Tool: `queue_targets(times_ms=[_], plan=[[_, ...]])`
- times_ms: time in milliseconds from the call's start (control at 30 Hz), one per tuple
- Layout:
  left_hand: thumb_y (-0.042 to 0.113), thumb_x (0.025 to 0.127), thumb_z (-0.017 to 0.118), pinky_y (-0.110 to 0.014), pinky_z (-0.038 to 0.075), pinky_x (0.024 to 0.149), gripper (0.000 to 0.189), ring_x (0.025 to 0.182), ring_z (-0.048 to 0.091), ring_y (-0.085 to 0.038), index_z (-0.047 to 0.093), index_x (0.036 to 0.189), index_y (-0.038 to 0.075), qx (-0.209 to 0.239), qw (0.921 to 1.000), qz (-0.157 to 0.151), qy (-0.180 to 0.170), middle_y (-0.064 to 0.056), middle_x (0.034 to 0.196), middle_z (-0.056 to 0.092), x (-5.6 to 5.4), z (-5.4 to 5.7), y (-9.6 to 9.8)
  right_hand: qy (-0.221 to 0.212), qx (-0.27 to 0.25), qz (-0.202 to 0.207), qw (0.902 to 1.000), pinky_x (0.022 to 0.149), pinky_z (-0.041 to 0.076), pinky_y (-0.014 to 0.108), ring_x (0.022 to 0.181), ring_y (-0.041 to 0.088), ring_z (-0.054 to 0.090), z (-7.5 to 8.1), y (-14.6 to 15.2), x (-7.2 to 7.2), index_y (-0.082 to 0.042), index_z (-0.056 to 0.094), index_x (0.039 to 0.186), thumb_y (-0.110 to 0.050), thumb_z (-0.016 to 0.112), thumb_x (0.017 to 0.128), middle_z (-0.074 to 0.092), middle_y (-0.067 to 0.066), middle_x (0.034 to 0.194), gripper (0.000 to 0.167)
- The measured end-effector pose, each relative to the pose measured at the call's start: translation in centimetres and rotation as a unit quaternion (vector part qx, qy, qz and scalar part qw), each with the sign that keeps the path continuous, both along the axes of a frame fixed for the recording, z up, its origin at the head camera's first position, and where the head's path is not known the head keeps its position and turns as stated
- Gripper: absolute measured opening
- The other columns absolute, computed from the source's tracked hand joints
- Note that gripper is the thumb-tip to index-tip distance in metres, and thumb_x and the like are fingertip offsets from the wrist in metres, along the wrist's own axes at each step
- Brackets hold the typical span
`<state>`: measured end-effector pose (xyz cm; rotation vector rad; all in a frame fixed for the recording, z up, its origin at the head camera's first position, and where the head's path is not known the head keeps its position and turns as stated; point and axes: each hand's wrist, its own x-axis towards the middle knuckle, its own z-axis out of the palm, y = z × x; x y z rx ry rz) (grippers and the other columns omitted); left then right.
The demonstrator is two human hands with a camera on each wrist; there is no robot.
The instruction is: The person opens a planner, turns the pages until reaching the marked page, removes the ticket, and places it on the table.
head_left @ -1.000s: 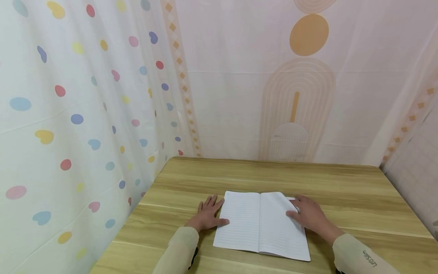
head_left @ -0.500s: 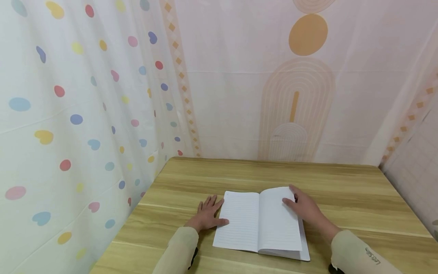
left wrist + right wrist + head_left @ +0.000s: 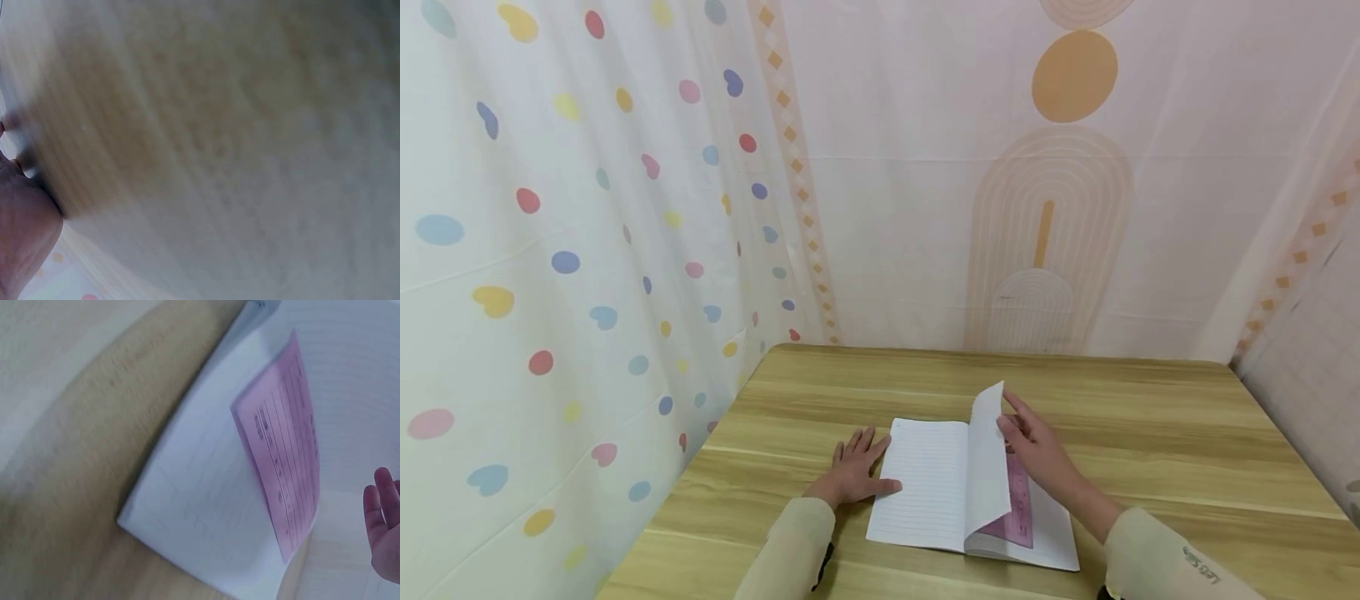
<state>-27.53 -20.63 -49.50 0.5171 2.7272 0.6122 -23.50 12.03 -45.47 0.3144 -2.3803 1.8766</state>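
Note:
An open lined notebook [image 3: 925, 492] lies on the wooden table. My left hand [image 3: 852, 473] rests spread on the table at the notebook's left edge, its thumb on the left page. My right hand [image 3: 1037, 446] pinches a notebook page [image 3: 987, 475] near its top outer corner, and that page stands raised and curved. Under it a pink printed slip [image 3: 1019, 508] shows on the right side, partly hidden by the page. The right wrist view shows the pink slip's ruled lines, with the right hand's fingers [image 3: 386, 506] at the right edge.
The wooden table [image 3: 805, 392] reaches back to a pale curtain [image 3: 895, 250] with arch patterns. A dotted curtain [image 3: 587, 333] hangs along the left. The left wrist view is mostly blurred table surface.
My right hand has lifted the page from the right and swung it leftward, uncovering the pink slip beneath. My left hand has stayed in place.

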Motion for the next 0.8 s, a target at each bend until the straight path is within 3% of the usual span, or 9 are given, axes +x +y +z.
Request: queue_targets(times_ms=[100,167,267,333,400,533,633,733,800], plan=[[0.056,0.09,0.065,-0.061,-0.003,0.116,0.09,0.15,0.0,-0.04,0.026,0.158,0.012,0.002,1.0,0.001,-0.001,-0.021,0.163,0.008,-0.1,-0.1,0.0,0.028,-0.018,0.024,0.9991,0.087,0.055,0.04,0.1,0.026,0.068,-0.5,-0.6,0.2,0.0,0.034,0.153,-0.019,0.044,0.108,0.06,0.028,0.126,0.05],[0.056,0.09,0.065,-0.06,-0.004,0.116,0.09,0.15,-0.001,-0.039,0.026,0.159,0.013,0.001,1.0,0.002,-0.001,-0.021,0.164,0.007,-0.2,-0.2,0.0,0.049,-0.001,0.039,0.998,0.092,0.053,0.045,0.108,0.031,0.066,-0.8,-0.9,0.3,0.0,0.035,0.152,-0.02,0.041,0.109,0.058,0.028,0.132,0.048],[0.056,0.09,0.065,-0.06,-0.005,0.116,0.09,0.15,-0.001,-0.039,0.025,0.159,0.013,0.0,1.0,0.003,0.0,-0.02,0.164,0.007,-0.2,-0.2,0.0,0.07,0.065,0.067,0.9932,0.1,0.046,0.049,0.119,0.034,0.06,-1.3,-1.4,0.3,-0.002,0.038,0.152,-0.024,0.044,0.108,0.057,0.022,0.136,0.049],[0.056,0.09,0.065,-0.06,-0.005,0.116,0.09,0.15,-0.001,-0.039,0.026,0.159,0.014,0.002,1.0,0.003,0.0,-0.02,0.164,0.008,-0.1,-0.2,0.0,0.089,0.132,0.085,0.9836,0.102,0.044,0.051,0.123,0.034,0.057,-1.7,-1.6,0.4,-0.004,0.042,0.15,-0.029,0.049,0.106,0.057,0.018,0.138,0.052],[0.055,0.09,0.066,-0.06,-0.005,0.116,0.088,0.15,-0.001,-0.039,0.028,0.158,0.014,0.004,1.0,0.002,0.001,-0.021,0.164,0.008,-0.1,-0.2,0.0,0.108,0.201,0.111,0.9673,0.104,0.042,0.053,0.126,0.035,0.055,-2.2,-1.8,0.4,-0.005,0.045,0.149,-0.034,0.055,0.103,0.055,0.016,0.141,0.055],[0.052,0.095,0.061,-0.06,-0.004,0.116,0.077,0.15,0.0,-0.04,0.033,0.157,0.016,0.002,1.0,0.001,0.005,-0.02,0.164,0.009,-0.2,-0.3,-0.1,0.154,0.346,0.163,0.9111,0.108,0.034,0.058,0.131,0.037,0.048,-2.9,-2.2,0.7,-0.008,0.053,0.144,-0.045,0.059,0.098,0.05,0.018,0.145,0.06],[0.042,0.105,0.043,-0.061,-0.003,0.115,0.059,0.15,0.002,-0.041,0.037,0.155,0.012,0.017,0.9997,0.01,0.011,-0.022,0.163,0.012,-0.4,-0.4,0.1,0.168,0.415,0.194,0.8727,0.111,0.026,0.062,0.138,0.039,0.04,-3.1,-2.4,1.1,-0.012,0.058,0.141,-0.052,0.059,0.096,0.049,0.017,0.147,0.06],[0.035,0.11,0.025,-0.061,-0.004,0.115,0.054,0.15,0.004,-0.041,0.04,0.152,0.004,0.049,0.9981,0.034,0.012,-0.022,0.162,0.016,-0.5,-0.4,0.3,0.154,0.445,0.214,0.856,0.112,0.022,0.064,0.14,0.038,0.036,-3.3,-2.5,1.3,-0.015,0.06,0.139,-0.055,0.059,0.094,0.049,0.015,0.147,0.06],[0.037,0.11,0.022,-0.06,-0.005,0.115,0.057,0.15,0.004,-0.04,0.042,0.149,0.001,0.066,0.9967,0.047,0.006,-0.021,0.162,0.016,-0.6,-0.4,0.3,0.146,0.459,0.22,0.848,0.113,0.02,0.064,0.142,0.037,0.035,-3.4,-2.6,1.4,-0.017,0.061,0.139,-0.057,0.057,0.094,0.048,0.014,0.148,0.06]])
